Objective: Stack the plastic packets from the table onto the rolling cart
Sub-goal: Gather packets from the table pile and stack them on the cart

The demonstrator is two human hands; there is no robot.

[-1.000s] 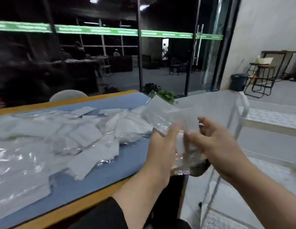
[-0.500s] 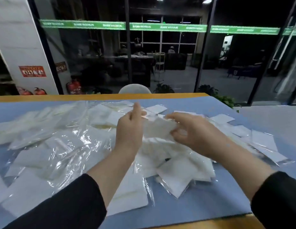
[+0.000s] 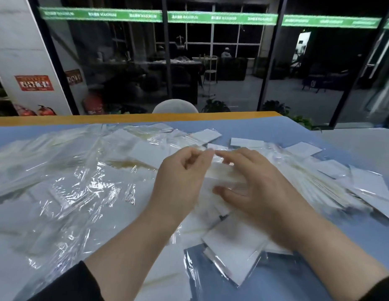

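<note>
Across the whole near field runs the table (image 3: pixel 265 127), a blue top with an orange far edge, and almost all of it is buried under the plastic packets (image 3: pixel 85 187): clear, crinkled sleeves with white inserts, lying loose and overlapping, thickest to the left and middle, fanned out flatter toward the right. The rolling cart does not show in this view (it must lie somewhere outside the frame), so nothing can be said of what already sits on it.

Over the middle of the heap both hands meet. The left hand (image 3: pixel 178 181) is curled, its thumb and forefinger pinched together on the top edge of one packet (image 3: pixel 224 172). The right hand (image 3: pixel 254 187) is spread wider, fingers reaching over the far edge of that same packet and thumb tucked beneath its near side, so the packet sits loosely between the two hands just above the pile; whether the right hand has truly closed on it I cannot tell, since the film is blurred there.

My reading is that this is the picking-up step: a packet, or a small sheaf, is being gathered from the heap. The next move probably calls for squaring its edges, freeing it from the slippery neighbours that cling beneath, then carrying it off to the cart without the film sliding out of the pinch.
</note>
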